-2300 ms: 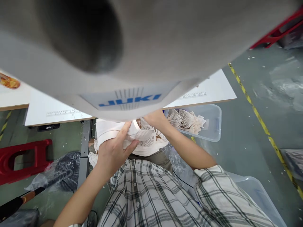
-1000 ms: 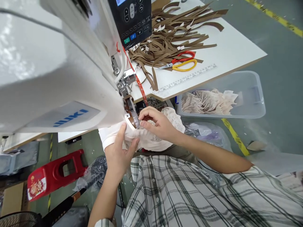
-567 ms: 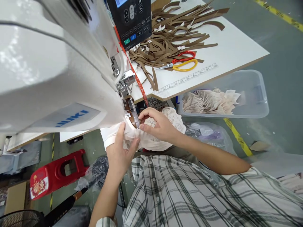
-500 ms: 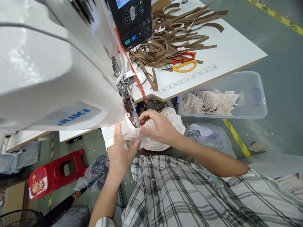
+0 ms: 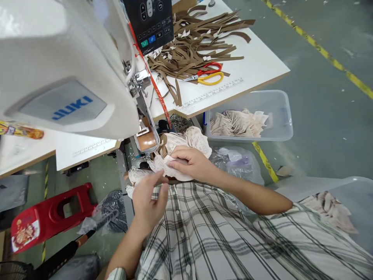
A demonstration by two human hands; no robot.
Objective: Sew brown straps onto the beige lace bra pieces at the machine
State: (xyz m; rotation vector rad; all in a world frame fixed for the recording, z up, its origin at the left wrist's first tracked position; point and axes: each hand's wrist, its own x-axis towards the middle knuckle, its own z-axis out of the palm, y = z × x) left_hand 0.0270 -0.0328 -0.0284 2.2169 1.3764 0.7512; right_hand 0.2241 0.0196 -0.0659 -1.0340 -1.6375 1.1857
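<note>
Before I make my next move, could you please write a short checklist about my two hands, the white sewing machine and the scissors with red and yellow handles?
1. Right hand grips the off-white lace fabric: ok.
2. Left hand grips it too: not ok, thumb and index finger stand apart.
3. Needle of the white JUKI sewing machine raised: cannot tell, not visible.
4. Scissors with red and yellow handles away from both hands: ok, on the white table.
5. Display of the black control panel readable: not ok, out of the picture.
</note>
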